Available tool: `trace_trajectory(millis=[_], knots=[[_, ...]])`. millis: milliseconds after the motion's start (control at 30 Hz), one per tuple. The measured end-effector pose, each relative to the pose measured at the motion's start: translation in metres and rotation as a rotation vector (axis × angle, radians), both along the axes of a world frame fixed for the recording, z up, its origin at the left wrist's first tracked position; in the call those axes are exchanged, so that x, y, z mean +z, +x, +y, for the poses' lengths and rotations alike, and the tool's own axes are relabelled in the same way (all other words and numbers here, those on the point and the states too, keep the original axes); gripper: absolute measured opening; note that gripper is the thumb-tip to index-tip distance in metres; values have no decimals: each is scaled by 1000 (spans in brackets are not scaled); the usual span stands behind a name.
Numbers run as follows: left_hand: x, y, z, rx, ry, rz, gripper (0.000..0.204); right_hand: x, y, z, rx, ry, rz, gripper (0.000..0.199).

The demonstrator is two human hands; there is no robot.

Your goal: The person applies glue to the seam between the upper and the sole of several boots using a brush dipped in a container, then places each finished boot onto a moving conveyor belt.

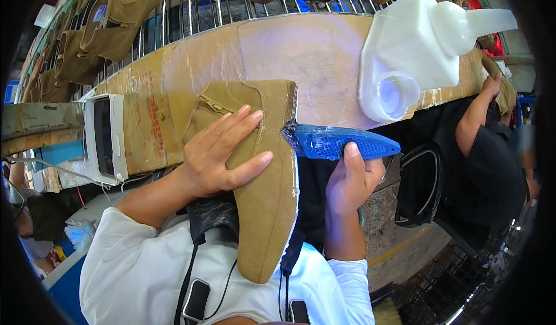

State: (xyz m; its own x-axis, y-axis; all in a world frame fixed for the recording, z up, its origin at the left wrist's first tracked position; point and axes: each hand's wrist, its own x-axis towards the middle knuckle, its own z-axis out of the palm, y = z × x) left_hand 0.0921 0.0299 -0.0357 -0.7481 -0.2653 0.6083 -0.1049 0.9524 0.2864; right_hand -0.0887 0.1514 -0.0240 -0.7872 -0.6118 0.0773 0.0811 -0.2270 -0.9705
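My left hand [223, 151] lies flat on the side of a tan suede boot [260, 168] with a side zipper, pressing it against my chest, toe pointing down. My right hand [350, 180] is closed around the blue handle of a brush [341, 142]. The brush's dark bristle end touches the boot's sole edge near the heel. Both hands come from white sleeves.
A cardboard-covered bench [289, 47] curves ahead, with a white plastic jug [417, 53] lying on it and a white-framed device [104, 137] at its left end. Several tan boots [110, 26] hang on a wire rack behind. Another person in black [483, 151] works at right.
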Motion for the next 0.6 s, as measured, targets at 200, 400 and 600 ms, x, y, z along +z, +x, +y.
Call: trace_trajectory(millis=[200,400,600], knots=[[0,-1,-1,19,-1,1,36,15,-2,11,156,51,109,24],[1,-1,-1,22,4,-5,36,21,-5,21,177,37,180,26],[2,-1,-1,28,27,-1,35,39,0,37,194,-54,268,34]])
